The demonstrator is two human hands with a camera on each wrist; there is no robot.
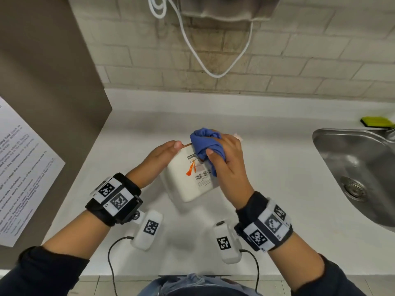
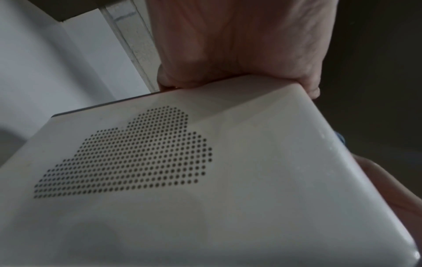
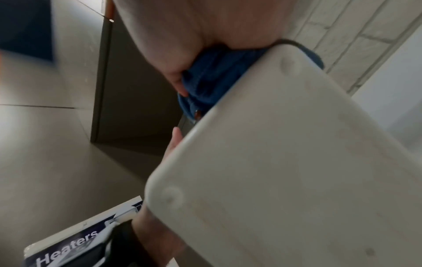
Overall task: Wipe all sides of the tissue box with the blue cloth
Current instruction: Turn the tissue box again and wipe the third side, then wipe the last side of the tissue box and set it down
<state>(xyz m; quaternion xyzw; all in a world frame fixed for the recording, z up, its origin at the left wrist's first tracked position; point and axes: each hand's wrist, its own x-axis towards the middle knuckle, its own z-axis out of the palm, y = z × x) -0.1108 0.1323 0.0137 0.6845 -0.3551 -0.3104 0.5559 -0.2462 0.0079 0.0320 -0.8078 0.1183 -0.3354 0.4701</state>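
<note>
From the head view, your left hand (image 1: 159,155) holds the white tissue box (image 1: 189,178) by its far left edge, with the fingers bent over the top corner. The box is tipped up on the white counter (image 1: 277,167), and its side with the barcode and orange mark faces you. Your right hand (image 1: 226,163) squeezes the bunched blue cloth (image 1: 203,146) and presses it on the box's far right corner. A steel sink (image 1: 359,167) sits off to the right, with a yellow sponge (image 1: 377,122) behind it. A white cable (image 1: 192,45) hangs on the tiled wall.

From the left wrist view, your left hand (image 2: 239,45) grips the far edge of the box (image 2: 251,180). This side has a cloud shape made of little holes.

From the right wrist view, your right hand (image 3: 182,36) wraps round the cloth (image 3: 205,75), which is squashed against the box (image 3: 297,171). A fingertip of your other hand pokes out at the box's edge.
</note>
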